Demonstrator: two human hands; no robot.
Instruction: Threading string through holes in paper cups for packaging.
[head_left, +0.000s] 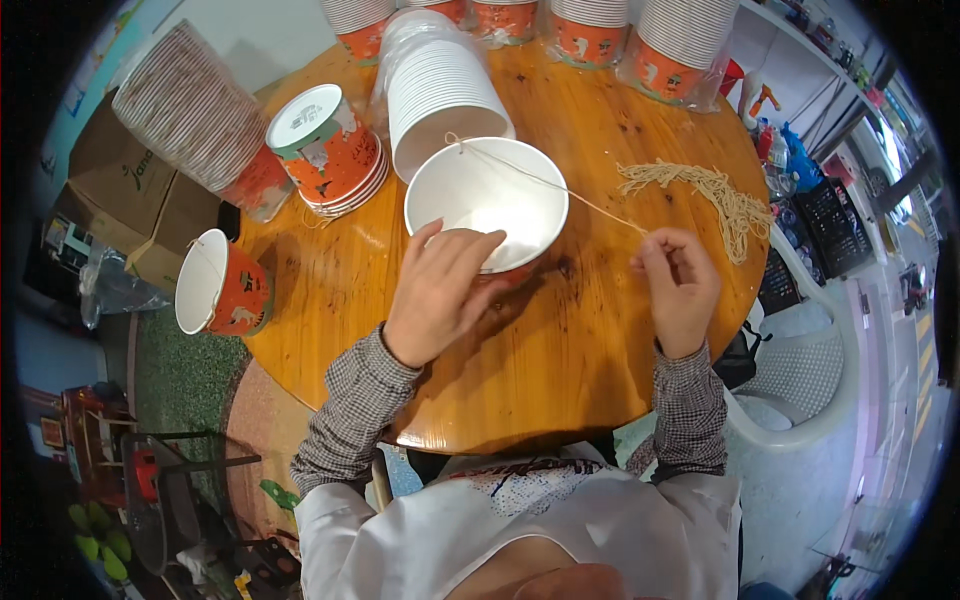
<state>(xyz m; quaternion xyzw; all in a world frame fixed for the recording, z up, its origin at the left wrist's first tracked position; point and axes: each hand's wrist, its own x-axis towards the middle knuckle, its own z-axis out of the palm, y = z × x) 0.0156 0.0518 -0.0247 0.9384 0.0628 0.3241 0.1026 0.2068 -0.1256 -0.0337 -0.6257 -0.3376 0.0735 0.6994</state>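
Observation:
A white-lined paper bucket (487, 190) with an orange outside stands open-end up at the middle of the table. My left hand (445, 285) grips its near rim, fingers over the inside and the thumb toward the outer wall. A thin tan string (590, 205) is tied at the far rim and runs across the opening to the right. Its other end is pinched between the thumb and fingers of my right hand (677, 285), which is held over the table right of the bucket. The string looks taut.
A bundle of loose strings (705, 195) lies at the right. Nested white buckets (445, 100) lie on their side beyond. Upside-down orange buckets (325, 150) stand left, near a strung bucket (228, 285) at the table's edge. Wrapped stacks (680, 50) line the back. A white chair (800, 375) stands right.

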